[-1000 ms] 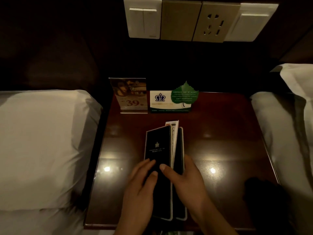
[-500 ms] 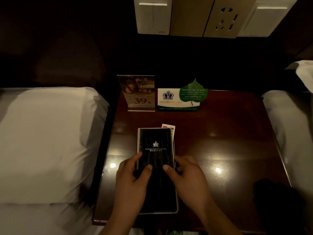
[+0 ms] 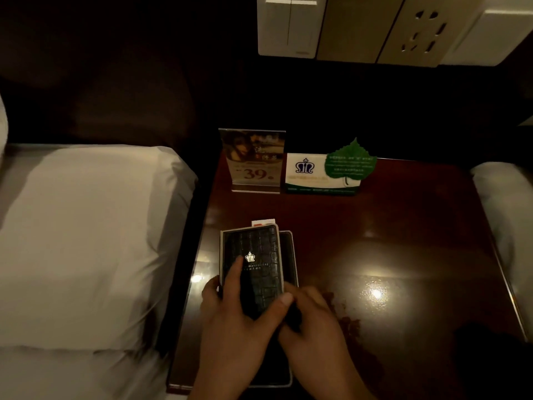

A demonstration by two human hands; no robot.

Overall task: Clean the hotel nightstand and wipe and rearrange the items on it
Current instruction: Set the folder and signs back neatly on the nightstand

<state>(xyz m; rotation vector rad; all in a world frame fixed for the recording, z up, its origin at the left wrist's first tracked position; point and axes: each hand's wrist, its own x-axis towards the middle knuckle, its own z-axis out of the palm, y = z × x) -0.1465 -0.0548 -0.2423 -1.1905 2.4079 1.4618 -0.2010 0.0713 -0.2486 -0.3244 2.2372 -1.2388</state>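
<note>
A dark glossy wooden nightstand [image 3: 389,232] stands between two beds. On its front left lies a black hotel folder [image 3: 290,255]. A smaller black booklet [image 3: 259,249] with a white crown logo is raised off it, with a white and red card [image 3: 263,223] sticking out behind its top edge. My left hand [image 3: 233,321] grips the booklet's lower part, index finger along the cover. My right hand [image 3: 314,327] holds the booklet's lower right edge and rests on the folder. At the back stand a clear acrylic "39" sign [image 3: 253,161] and a white card with a green leaf [image 3: 326,173].
White pillows lie on the left bed [image 3: 86,241] and the right bed [image 3: 501,203], both close to the nightstand's sides. A wall panel with switches and a socket [image 3: 375,27] hangs above. A dark shape [image 3: 487,347] sits at the front right corner.
The booklet has come up off the folder and shifted left, so the folder's right edge now shows. Both hands have closed on its lower end. The camera has moved closer.
</note>
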